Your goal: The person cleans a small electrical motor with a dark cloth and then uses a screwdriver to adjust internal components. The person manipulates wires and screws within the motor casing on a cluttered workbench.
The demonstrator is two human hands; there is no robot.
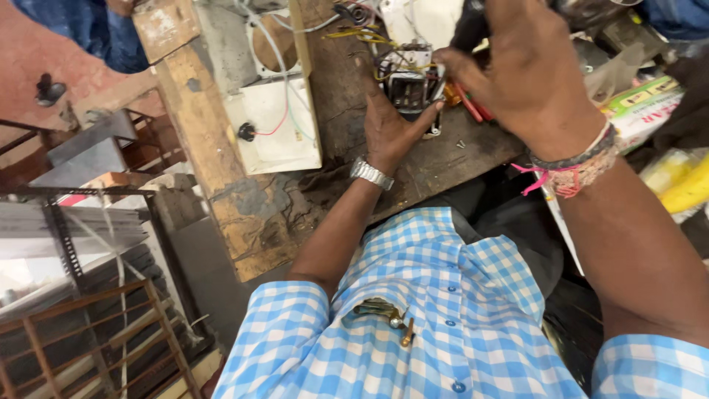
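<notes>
Switch module (408, 87) with yellow and white wires, upper centre of the frame, being worked on at the wooden bench (244, 207).
Head view: the step in hand looks like wiring or fastening at the module; the next move likely calls for a steady hold underneath and a fine turn of the tool tip. Left hand (390, 125), wearing a metal watch, reaches up from the lower centre and cups the module, fingers loosely curled against it. Right hand (528, 70), upper right, arches over with fingers bent, pinching a red-handled screwdriver (469, 103) beside the module. White panel (277, 122) lies left of it.
</notes>
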